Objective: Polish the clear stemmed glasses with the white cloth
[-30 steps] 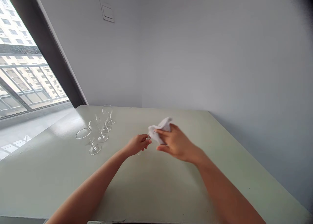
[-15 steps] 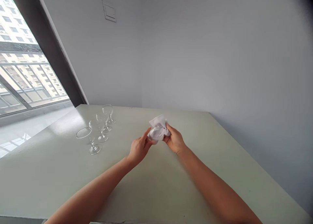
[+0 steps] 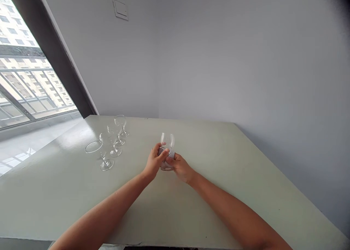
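Over the middle of the table I hold a clear stemmed glass (image 3: 167,139) upright, its bowl on top and its round foot low between my hands. My left hand (image 3: 155,161) has its fingers and thumb closed around the glass from the left. On the other side, my right hand (image 3: 182,167) pinches a small white cloth or tissue (image 3: 172,155) against the lower part of the glass. The stem is mostly hidden by my fingers. To the left, several clear stemmed glasses stand upright in a row, the nearest glass (image 3: 106,164) closest to my left forearm.
The pale green table (image 3: 218,151) reaches back to the grey walls (image 3: 232,60). A light switch (image 3: 120,8) is on the left wall. At the far left, a dark-framed window (image 3: 24,71) looks out on a railing and buildings.
Both hands have come lower and slightly left. The glass, earlier tilted and largely covered by the white cloth, now stands upright with its bowl uncovered. The row of glasses stays put.
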